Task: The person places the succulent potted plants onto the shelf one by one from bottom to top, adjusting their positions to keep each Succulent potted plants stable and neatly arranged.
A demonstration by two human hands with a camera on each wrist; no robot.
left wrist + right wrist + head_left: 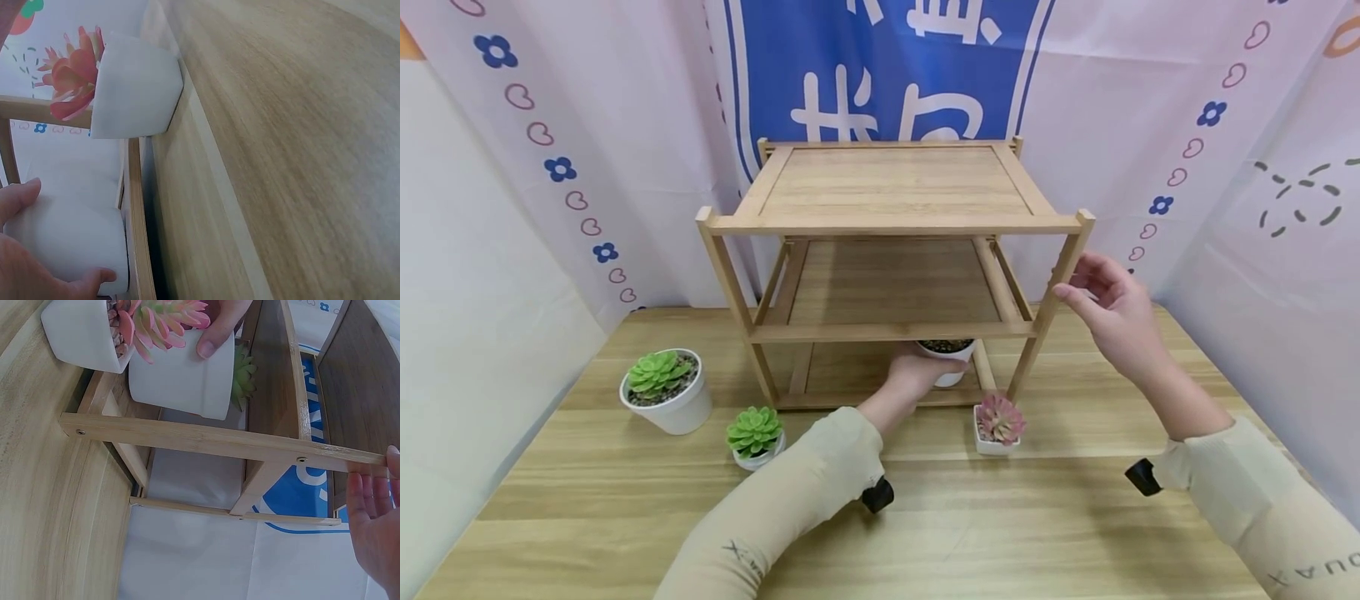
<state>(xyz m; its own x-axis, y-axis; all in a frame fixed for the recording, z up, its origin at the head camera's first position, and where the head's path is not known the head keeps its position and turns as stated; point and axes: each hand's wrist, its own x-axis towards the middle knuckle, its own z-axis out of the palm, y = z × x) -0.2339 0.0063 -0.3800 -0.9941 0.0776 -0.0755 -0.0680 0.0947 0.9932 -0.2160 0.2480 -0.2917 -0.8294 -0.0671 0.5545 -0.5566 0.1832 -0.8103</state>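
Note:
My left hand (pixel 913 377) reaches into the bottom tier of a wooden three-tier rack (pixel 880 223) and grips a round white flowerpot (pixel 952 373) by its side. Low over the bottom shelf, the pot is partly hidden by the middle shelf's front rail; a green succulent (pixel 242 376) shows from it in the right wrist view. At the rack's right side, my right hand (pixel 1112 312) holds the front right post (pixel 1032 354), thumb in front and fingers behind. Just before that post stands a pink succulent in a small white pot (pixel 996 446).
Left of the rack, a large potted green succulent (pixel 679 404) and a smaller one (pixel 757 437) stand on the wood-grain table (pixel 955 533). A printed curtain (pixel 1112 100) hangs close behind the rack.

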